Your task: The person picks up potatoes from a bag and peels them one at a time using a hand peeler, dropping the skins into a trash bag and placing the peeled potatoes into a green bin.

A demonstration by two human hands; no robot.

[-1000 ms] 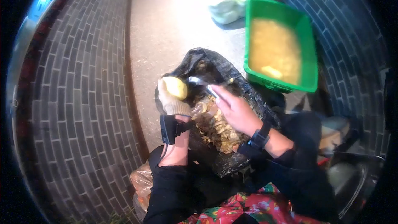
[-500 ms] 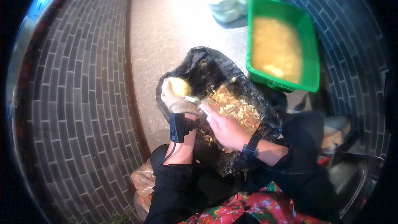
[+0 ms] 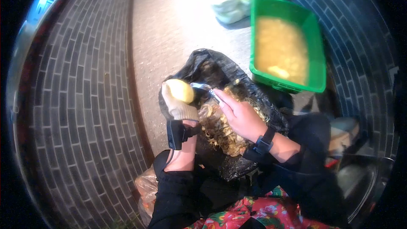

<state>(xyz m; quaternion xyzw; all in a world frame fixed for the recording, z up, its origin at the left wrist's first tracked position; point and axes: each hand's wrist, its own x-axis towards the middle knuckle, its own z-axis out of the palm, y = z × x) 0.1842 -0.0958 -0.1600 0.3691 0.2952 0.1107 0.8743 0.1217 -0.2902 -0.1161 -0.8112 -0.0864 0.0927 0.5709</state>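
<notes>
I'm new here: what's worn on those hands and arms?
The left hand wears a pale, ribbed-cuffed glove; the right hand is bare. Both wear black wrist straps, the left one carrying a boxy device with a dark cable. The sleeves are black.

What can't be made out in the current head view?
In the head view:
Underside of the pale yellow piece: covered by the gloved left hand.
Much of the handle of the metal tool: inside the right hand.
Individual yellowish pieces in the green tub: blurred together.
Contents of the clear bag: obscured by crinkled plastic and the left sleeve.
</notes>
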